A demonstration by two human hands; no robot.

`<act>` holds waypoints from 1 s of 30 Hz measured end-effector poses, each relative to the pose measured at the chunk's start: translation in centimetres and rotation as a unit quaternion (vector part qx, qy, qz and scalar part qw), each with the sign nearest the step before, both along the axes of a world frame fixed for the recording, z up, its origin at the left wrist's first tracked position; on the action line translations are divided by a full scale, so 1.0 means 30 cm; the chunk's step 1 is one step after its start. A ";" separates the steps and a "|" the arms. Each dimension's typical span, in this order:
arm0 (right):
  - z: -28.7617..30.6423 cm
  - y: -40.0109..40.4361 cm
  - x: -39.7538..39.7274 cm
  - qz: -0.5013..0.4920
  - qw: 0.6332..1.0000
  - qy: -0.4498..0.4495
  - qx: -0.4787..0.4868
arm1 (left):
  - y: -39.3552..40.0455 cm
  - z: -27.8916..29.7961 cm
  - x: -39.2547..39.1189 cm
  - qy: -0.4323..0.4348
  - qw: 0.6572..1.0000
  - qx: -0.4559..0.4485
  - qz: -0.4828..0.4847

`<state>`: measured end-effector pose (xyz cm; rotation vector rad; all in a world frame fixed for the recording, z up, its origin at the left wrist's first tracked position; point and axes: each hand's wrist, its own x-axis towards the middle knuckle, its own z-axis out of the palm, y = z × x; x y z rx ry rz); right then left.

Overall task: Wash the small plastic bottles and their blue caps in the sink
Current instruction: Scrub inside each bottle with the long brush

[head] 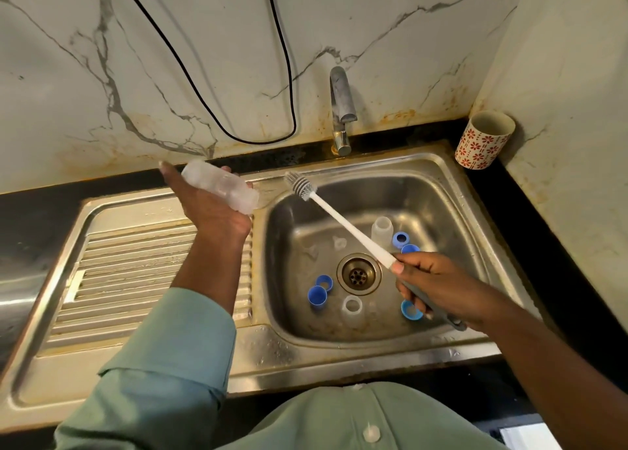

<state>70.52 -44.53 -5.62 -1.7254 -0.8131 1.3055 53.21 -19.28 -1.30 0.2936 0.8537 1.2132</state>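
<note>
You see a red-flowered cup (pixel 484 140) standing on the dark desk (pixel 530 191) in the far right corner, against the marble wall (pixel 170 58). A black cable (pixel 204 99) loops down that wall to the left of the metal tap (pixel 341 109). Rusty stains run along the wall's foot.

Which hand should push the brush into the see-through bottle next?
The right hand. Its fingers already grip the white-and-grey long-handled bottle brush, bristles pointing toward the clear plastic bottle that the left hand holds up over the steel sink's edge.
</note>
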 end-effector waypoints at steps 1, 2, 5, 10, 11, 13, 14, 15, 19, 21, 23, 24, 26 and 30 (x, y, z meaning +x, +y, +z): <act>0.021 -0.003 -0.012 0.013 1.000 -0.022 0.014 | 0.002 -0.004 -0.001 0.043 0.999 0.026 0.000; 0.046 -0.004 -0.025 0.031 0.999 -0.029 0.026 | 0.003 -0.005 0.004 0.091 0.995 0.043 0.016; 0.119 -0.013 -0.066 0.080 0.995 -0.039 0.034 | 0.001 0.009 0.024 0.210 0.969 0.078 0.107; 0.181 0.020 -0.115 0.078 0.994 -0.076 0.027 | -0.029 -0.019 0.066 0.235 0.953 0.164 0.095; 0.186 0.030 -0.119 0.076 0.994 -0.077 0.020 | -0.037 -0.029 0.074 0.232 0.953 0.172 0.090; 0.202 0.041 -0.126 0.077 0.994 -0.073 0.008 | -0.048 -0.023 0.082 0.224 0.954 0.173 0.102; 0.213 0.040 -0.127 0.082 0.994 -0.069 0.005 | -0.043 -0.019 0.083 0.218 0.954 0.170 0.114; 0.224 0.037 -0.129 0.088 0.994 -0.065 0.003 | -0.034 -0.014 0.080 0.214 0.954 0.168 0.125; 0.240 0.063 -0.135 0.083 0.995 -0.055 -0.007 | -0.044 -0.018 0.093 0.249 0.946 0.190 0.084; 0.232 0.083 -0.141 0.071 0.996 -0.048 -0.016 | -0.061 -0.032 0.106 0.266 0.941 0.201 0.050; 0.235 0.078 -0.134 0.076 0.996 -0.042 -0.021 | -0.050 -0.036 0.102 0.264 0.944 0.181 0.080; 0.242 0.070 -0.129 0.083 0.996 -0.039 -0.023 | -0.040 -0.040 0.096 0.257 0.947 0.167 0.095; 0.249 0.069 -0.123 0.089 0.995 -0.039 -0.026 | -0.033 -0.046 0.093 0.248 0.951 0.163 0.083; 0.240 0.076 -0.120 0.074 0.995 -0.053 -0.028 | -0.042 -0.073 0.114 0.257 0.953 0.160 0.029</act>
